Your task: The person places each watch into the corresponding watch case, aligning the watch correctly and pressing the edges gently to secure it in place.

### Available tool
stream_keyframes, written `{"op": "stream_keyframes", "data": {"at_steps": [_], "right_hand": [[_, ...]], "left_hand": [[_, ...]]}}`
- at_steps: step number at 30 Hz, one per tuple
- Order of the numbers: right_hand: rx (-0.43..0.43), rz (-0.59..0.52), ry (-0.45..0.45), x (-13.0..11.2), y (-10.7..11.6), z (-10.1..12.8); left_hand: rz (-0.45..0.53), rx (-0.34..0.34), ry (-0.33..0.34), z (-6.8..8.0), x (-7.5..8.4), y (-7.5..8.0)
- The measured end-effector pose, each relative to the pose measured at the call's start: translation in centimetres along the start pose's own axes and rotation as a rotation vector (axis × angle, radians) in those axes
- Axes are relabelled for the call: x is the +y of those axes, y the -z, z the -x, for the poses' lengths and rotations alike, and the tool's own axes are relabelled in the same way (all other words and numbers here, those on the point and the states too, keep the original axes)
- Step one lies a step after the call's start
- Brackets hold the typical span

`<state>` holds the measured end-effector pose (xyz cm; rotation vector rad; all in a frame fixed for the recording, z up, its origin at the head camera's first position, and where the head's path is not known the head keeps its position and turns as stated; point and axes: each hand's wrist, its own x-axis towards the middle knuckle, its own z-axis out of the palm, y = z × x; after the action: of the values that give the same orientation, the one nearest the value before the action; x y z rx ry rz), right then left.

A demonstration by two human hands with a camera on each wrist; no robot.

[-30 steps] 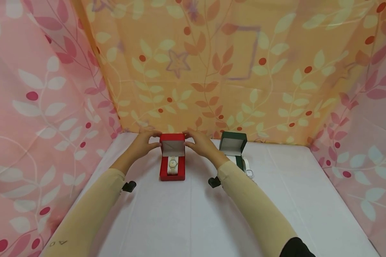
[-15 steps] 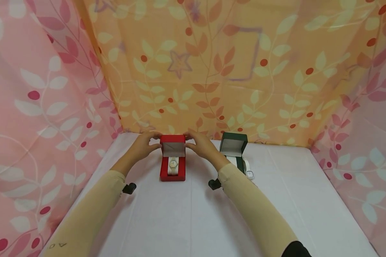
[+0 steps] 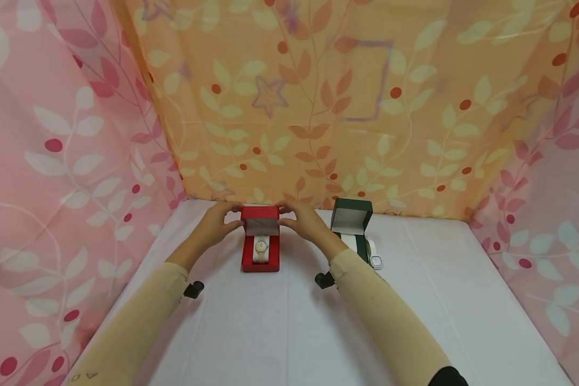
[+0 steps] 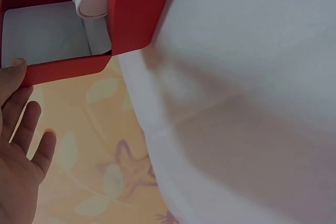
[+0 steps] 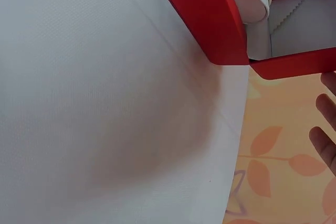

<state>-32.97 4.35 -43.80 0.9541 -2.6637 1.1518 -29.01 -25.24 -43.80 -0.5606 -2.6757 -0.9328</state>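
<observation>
A red watch box (image 3: 260, 267) stands open on the white table, its lid (image 3: 260, 212) raised at the back. Inside it, a wristwatch (image 3: 261, 247) with a pale strap and light dial is wrapped round a white cushion. My left hand (image 3: 214, 224) pinches the lid's left side; in the left wrist view its thumb lies on the lid's edge and the other fingers are behind. At the lid's right side my right hand (image 3: 306, 221) holds on the same way. Only some of its fingertips (image 5: 326, 109) show in the right wrist view.
To the right, partly behind my right forearm, a dark green watch box (image 3: 351, 216) stands open with a white cushion inside. Beside it lies a white wristwatch (image 3: 375, 258) with a squarish face. Patterned cloth walls (image 3: 270, 150) enclose the white table (image 3: 280, 332).
The red lid has tipped slightly forward and down, with both hands following it. Its pale lining shows less than before. The green box and the white wristwatch have stayed put.
</observation>
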Motion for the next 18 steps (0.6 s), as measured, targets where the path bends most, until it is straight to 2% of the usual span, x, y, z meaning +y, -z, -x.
{"op": "stream_keyframes", "data": {"at_steps": [3, 11, 18], "right_hand": [[-0.012, -0.021, -0.006, 0.1, 0.0, 0.1], [-0.055, 0.053, 0.016, 0.2, 0.0, 0.2], [-0.047, 0.058, 0.035, 0.3, -0.1, 0.4]], "left_hand": [[-0.006, 0.005, 0.003, 0.1, 0.0, -0.2], [-0.050, 0.034, -0.018, 0.9, 0.0, -0.6], [-0.048, 0.048, -0.022, 1.4, 0.1, -0.8]]}}
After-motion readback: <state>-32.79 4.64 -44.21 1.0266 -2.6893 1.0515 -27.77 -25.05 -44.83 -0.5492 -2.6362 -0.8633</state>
